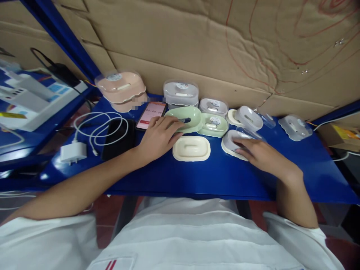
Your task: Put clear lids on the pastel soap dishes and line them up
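Observation:
My left hand [160, 135] is closed on the left end of a light green soap dish [193, 111] with a long slot in it, fingers on top and thumb at the near side. Just below lies a cream oval tray [191, 149], flat on the table. My right hand [260, 154] has its fingers curled around a pale lilac soap dish [230, 139], which sits over a cream base [226, 150]; the fingertips are partly hidden. A clear lid [250, 134] shows behind the right hand.
Lidded soap boxes stand along the back: peach [123, 88], lilac [181, 93], green [215, 125], grey [295, 127]. At the left lie a phone [149, 114], a black flat object [119, 140] and a charger [73, 152] with coiled cable. A cardboard wall [180, 48] closes the back.

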{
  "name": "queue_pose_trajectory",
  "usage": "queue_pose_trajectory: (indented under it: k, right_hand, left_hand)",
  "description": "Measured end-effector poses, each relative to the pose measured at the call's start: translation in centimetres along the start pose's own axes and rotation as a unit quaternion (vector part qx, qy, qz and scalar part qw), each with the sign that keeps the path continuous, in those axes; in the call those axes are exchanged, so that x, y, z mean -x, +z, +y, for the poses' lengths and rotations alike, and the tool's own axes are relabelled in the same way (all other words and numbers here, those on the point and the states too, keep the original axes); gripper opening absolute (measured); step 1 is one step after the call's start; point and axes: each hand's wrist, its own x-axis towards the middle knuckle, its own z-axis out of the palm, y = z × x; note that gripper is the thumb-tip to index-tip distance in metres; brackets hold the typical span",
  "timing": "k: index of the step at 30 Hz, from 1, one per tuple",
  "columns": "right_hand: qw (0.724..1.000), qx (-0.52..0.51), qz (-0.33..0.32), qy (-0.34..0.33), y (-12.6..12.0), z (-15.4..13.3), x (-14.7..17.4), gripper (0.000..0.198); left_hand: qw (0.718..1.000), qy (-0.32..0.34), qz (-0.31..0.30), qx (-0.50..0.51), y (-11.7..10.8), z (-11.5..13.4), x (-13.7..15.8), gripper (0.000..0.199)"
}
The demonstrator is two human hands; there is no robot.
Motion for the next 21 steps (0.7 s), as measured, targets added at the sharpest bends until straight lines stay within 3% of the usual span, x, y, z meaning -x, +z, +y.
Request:
queue_pose_trajectory:
  k: [3,10,14,16,21]
  right_hand:
    - [0.999,-0.018,0.049,0.008,-1.0,0.3,-0.1,0.043]
    - [0.963,-0.021,0.268,0.009,-0.9,0.5,-1.6,0.037]
    - [0.9,0.006,0.414,0.138,-0.2,4.8,-2.9,0.046]
    - [0.876,0.011,0.424,0.23,0.0,8.5,-2.7,0.053]
    - [0.839,0.045,0.295,0.454,1.1,17.0,0.2,0.051]
  left_hand:
    - [1.0,-0.005,0.002,0.007,-0.2,0.0,0.0,0.029]
    - [0.997,0.047,0.022,0.065,-0.1,0.0,0.0,0.028]
    - [0.994,0.074,0.042,0.073,0.3,0.0,0.4,0.035]
    - [0.992,0.084,0.049,0.077,0.2,0.1,0.5,0.038]
    - [0.988,0.122,0.026,0.088,-0.1,0.8,0.7,0.045]
